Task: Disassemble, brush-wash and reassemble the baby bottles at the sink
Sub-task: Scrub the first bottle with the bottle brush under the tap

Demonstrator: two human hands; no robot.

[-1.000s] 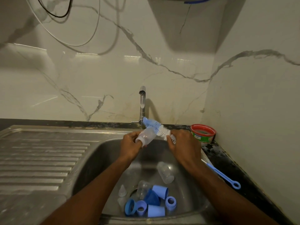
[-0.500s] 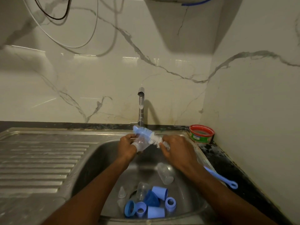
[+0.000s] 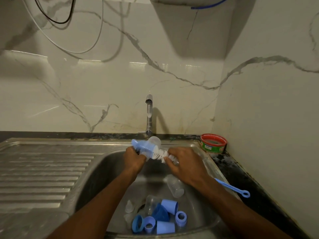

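One clear bottle body (image 3: 154, 141) is under work, held above the far part of the sink (image 3: 193, 214) just below the tap (image 3: 149, 114). The left hand (image 3: 133, 158) is curled round its lower part. The right hand (image 3: 185, 165) grips the bottle brush (image 3: 159, 153) near the bristles, its blue handle running out behind the wrist over the sink's right rim; the blue tip of the brush lies against the bottle's outside.

Progress, as judged: disassembly appears complete, since loose parts lie in the basin. Two further clear bottles (image 3: 175, 186) lie there, with blue caps and collars (image 3: 165, 219) and clear teats (image 3: 129, 207) heaped at the near end. Washing is at an early stage; reassembly is not begun.

A red-rimmed tub (image 3: 213, 143) stands on the counter at the right corner.

Not determinable: whether water runs from the tap, whether any loose part is already washed, and how the left fingers lie behind the bottle
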